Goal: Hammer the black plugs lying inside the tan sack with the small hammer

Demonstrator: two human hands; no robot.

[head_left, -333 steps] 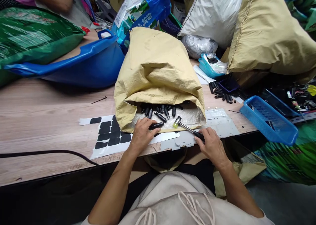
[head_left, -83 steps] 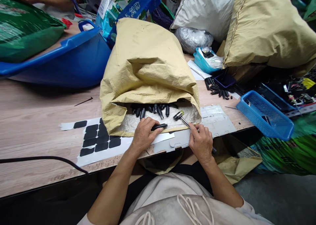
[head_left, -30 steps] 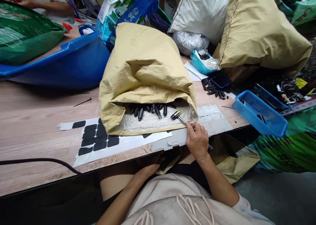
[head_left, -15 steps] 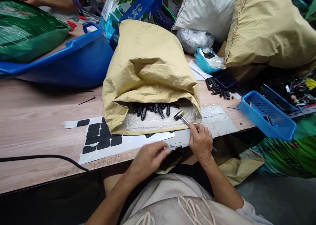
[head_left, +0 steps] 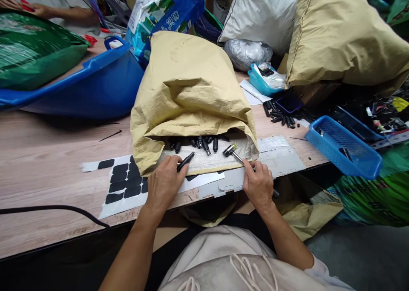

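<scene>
At the mouth of a large tan paper sack [head_left: 191, 86], my left hand [head_left: 164, 178] is closed on a black tapered cylindrical part [head_left: 185, 162]. Several like black parts [head_left: 204, 144] lie inside the sack's mouth on its silvery white lining. My right hand [head_left: 258, 182] grips the handle of a small hammer [head_left: 235, 154], whose yellow-and-black head rests over the lining at the right. Under the sack's front edge lies a white sheet with black rounded-square stickers [head_left: 124, 180], partly covered by the sack and my left hand.
A big blue basin [head_left: 83, 86] with a green sack stands at the left. Loose black parts [head_left: 284, 114] and a blue basket [head_left: 345, 148] are at the right. A black cable [head_left: 54, 207] crosses the front left. Another person's arm [head_left: 64, 13] shows at the far left.
My left hand has moved left and up to the sack's mouth and now holds a black part. My right hand keeps the hammer in nearly the same place. The view has shifted slightly.
</scene>
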